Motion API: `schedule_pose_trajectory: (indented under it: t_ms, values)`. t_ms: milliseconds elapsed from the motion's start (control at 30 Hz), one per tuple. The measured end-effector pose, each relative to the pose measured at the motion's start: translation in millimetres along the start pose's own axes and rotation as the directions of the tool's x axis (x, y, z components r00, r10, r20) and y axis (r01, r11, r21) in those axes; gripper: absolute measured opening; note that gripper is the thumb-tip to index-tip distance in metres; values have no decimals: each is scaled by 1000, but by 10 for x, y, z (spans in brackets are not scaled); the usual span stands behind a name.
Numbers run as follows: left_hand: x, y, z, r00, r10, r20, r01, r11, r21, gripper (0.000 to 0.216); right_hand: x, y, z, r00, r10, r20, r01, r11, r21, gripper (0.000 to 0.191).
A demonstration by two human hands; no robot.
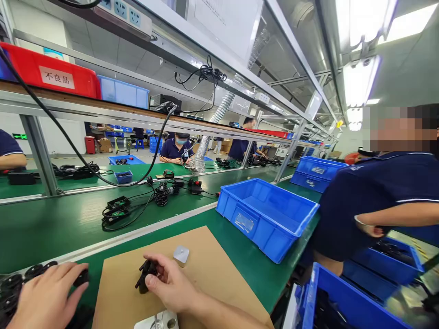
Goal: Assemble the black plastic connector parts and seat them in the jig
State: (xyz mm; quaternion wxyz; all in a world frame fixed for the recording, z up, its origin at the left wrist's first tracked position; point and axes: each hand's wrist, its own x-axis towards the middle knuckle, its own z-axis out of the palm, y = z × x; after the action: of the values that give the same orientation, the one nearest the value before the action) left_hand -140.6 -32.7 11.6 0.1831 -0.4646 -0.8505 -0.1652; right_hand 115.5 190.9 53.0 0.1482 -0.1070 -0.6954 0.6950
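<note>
My right hand [173, 281] is closed around a small black plastic part [147, 275] of irregular shape, held above a sheet of brown cardboard [212, 274]. At the lower left, my left hand [51, 294] has its thumb and fingers about a black rounded piece [81, 278], beside a cluster of black round parts [12, 288]. A small silver square block [181, 255] lies on the cardboard just beyond my right hand. Below that hand, a white fixture [169, 320] with a hole and a clear piece shows at the bottom edge.
A blue bin [255, 233] stands on the green bench to the right. Black cables with circuit boards [118, 208] lie on the strip behind. A person [380, 196] stands close at the right, near a lower blue bin [315, 292]. A shelf with a red bin [72, 75] runs overhead.
</note>
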Motion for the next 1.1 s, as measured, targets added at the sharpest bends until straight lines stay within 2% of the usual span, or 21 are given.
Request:
schedule_pose_trajectory:
  t_ms: [67,100,200,267,333,433,567,633,700,800,867,1000,1100]
  values:
    - [-65,348,-146,994,111,-11,-111,975,-195,40,-17,-43,4,999,-40,-17,40,999,-22,79]
    - [-126,520,-180,993,119,16,-109,953,-281,35,-22,-63,7,998,-48,-27,47,998,-33,74]
    - [-358,924,-136,974,150,168,-67,906,-418,37,-18,-86,5,997,-64,-40,62,996,-58,62]
    - [-490,1060,-61,955,119,273,17,893,-450,42,-11,-71,-4,995,-94,-32,92,994,-66,59]
    - [-565,1118,-27,943,66,326,99,880,-464,47,-11,-51,-11,992,-123,-29,119,988,-100,55]
    - [-568,1161,-104,931,-16,364,201,856,-476,53,-21,-41,-5,990,-136,-25,130,977,-167,49]
    - [-472,1225,-311,912,-62,405,285,807,-518,26,-25,-46,20,988,-146,-40,132,958,-256,40]
    - [-438,1253,-387,927,-68,369,296,737,-607,22,-22,-44,25,980,-199,-21,180,925,-335,37]
    - [-430,1288,-435,930,-87,356,333,607,-721,26,-22,-42,25,960,-279,37,270,877,-397,35]
    - [-459,1360,-455,893,-124,433,448,339,-827,31,-35,-45,23,921,-359,153,389,812,-434,34]
    - [-490,1403,-437,877,-150,457,481,231,-846,33,-44,-49,24,905,-369,211,425,794,-435,35]
    - [-539,1423,-363,865,-220,450,487,155,-860,46,-43,-47,33,884,-375,280,465,772,-434,37]
    - [-557,1394,-333,875,-218,432,472,190,-861,38,-29,-36,34,868,-386,313,493,747,-446,38]
